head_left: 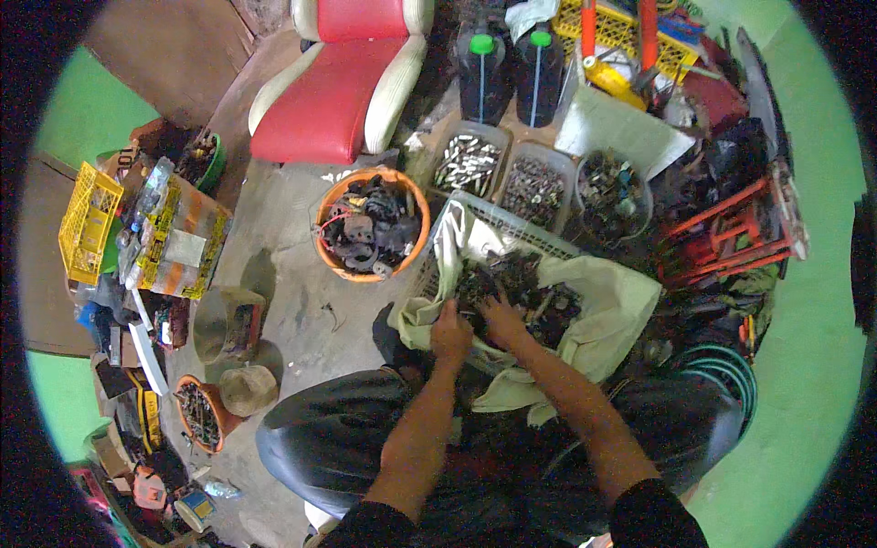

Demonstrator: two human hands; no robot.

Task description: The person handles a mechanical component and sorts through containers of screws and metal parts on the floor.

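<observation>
In front of me a grey plastic crate (525, 224), lined with pale cloth (607, 283), holds a heap of dark, greasy metal parts (548, 315). My left hand (450, 335) is closed at the crate's left side, against the cloth; whatever is in its fingers is hidden. Beside it, my right hand (502, 321) reaches into the heap with its fingers apart, the tips touching the dark parts. Beyond the crate stand a clear tub of bright metal pieces (469, 163) and another tub of small grey hardware (533, 187).
An orange bucket of dark parts (422, 233) stands left of the crate. Farther back are a red and white seat (320, 110) and two dark jugs with green caps (481, 82). A round container (614, 196) and an orange metal frame (731, 228) lie right; a tipped orange pot (201, 416) lies left.
</observation>
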